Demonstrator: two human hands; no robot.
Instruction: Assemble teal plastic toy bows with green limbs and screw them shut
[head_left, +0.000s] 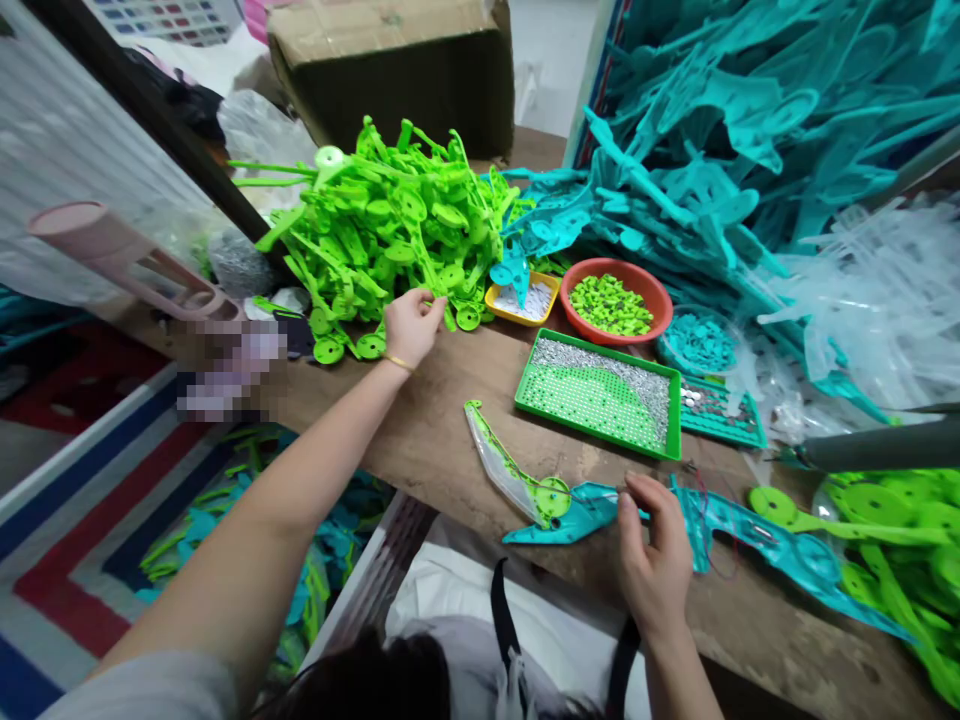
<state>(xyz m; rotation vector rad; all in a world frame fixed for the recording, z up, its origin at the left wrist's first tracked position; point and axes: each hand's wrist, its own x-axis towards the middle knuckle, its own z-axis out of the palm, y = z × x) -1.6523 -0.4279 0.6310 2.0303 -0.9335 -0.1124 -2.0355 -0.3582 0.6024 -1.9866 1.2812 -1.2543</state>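
Observation:
My left hand [411, 328] is closed at the front edge of a heap of bright green plastic parts [405, 220], with thumb and fingers pinched on a green plastic part [450, 316]. My right hand [656, 550] is curled over a long turquoise plastic part [577, 515] lying along the bench's front edge. Its thumb and forefinger close near the end of a thin dark line; what they grip is too small to make out. Left of that hand, a curved green part with a clear cover [510, 480] rests partly on the turquoise one.
A green tray of small metal pieces [600, 395] stands mid-bench. Behind it are a red bowl of small green pieces [615, 300] and a yellow dish of white pieces [525, 300]. Turquoise parts [712, 150] pile up at back right. A grey tool [877, 445] juts in from the right.

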